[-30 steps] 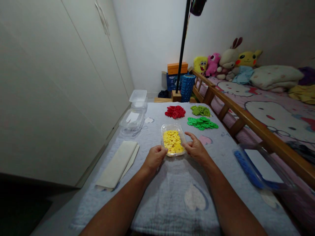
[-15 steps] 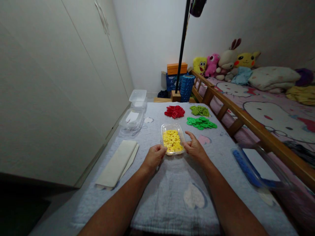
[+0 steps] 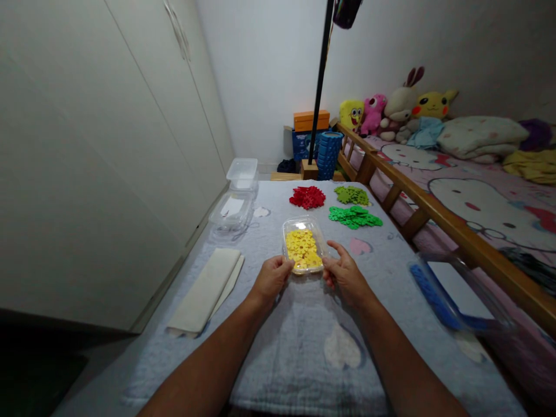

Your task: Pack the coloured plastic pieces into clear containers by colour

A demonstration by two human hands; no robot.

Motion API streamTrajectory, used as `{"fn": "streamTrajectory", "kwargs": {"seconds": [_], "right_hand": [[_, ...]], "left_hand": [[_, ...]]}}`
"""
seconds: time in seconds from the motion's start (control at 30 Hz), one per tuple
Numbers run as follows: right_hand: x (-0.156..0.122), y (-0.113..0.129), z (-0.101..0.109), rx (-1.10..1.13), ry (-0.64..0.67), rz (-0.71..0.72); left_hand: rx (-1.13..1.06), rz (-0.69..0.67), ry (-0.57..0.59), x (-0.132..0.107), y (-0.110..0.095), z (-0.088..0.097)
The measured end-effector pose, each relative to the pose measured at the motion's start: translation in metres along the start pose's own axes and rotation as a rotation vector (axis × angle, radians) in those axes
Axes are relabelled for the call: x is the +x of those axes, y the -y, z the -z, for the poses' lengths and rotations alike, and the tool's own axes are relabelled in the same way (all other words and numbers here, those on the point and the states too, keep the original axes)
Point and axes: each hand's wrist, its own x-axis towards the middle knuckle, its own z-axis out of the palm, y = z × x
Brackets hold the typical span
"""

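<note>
Work surface: a flat top covered by a pale blue blanket [image 3: 304, 330] with heart patches. Near the middle is a clear tray [image 3: 299, 219] of yellow pieces [image 3: 303, 248]; beyond it lie a red pile [image 3: 307, 197], a light green pile [image 3: 352, 195] and, just in front of that, a darker green pile [image 3: 355, 217], all apart from one another. Left edge: a folded white sheet [image 3: 204, 289], with two clear boxes [image 3: 233, 211] further back; right edge: a clear box [image 3: 473, 289] holding blue pieces [image 3: 434, 302].

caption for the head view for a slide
Left hand and right hand hold a clear tray of yellow pieces on a blanket, red pile beyond.
</note>
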Motion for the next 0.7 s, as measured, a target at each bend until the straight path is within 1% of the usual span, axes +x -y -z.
{"fn": "streamTrajectory", "kwargs": {"seconds": [0.2,0.43,0.7], "right_hand": [[0.0000,0.0002,-0.0026,0.031,-0.044,-0.004],[0.0005,-0.0010,-0.0028,0.046,-0.049,-0.006],[0.0055,-0.0071,-0.0051,0.094,-0.085,-0.033]], "left_hand": [[0.006,0.004,0.010,0.0000,-0.0012,-0.0009],[-0.001,0.001,0.013,0.0014,0.0021,0.0003],[0.022,-0.010,-0.022,0.0032,0.0048,-0.0006]]}}
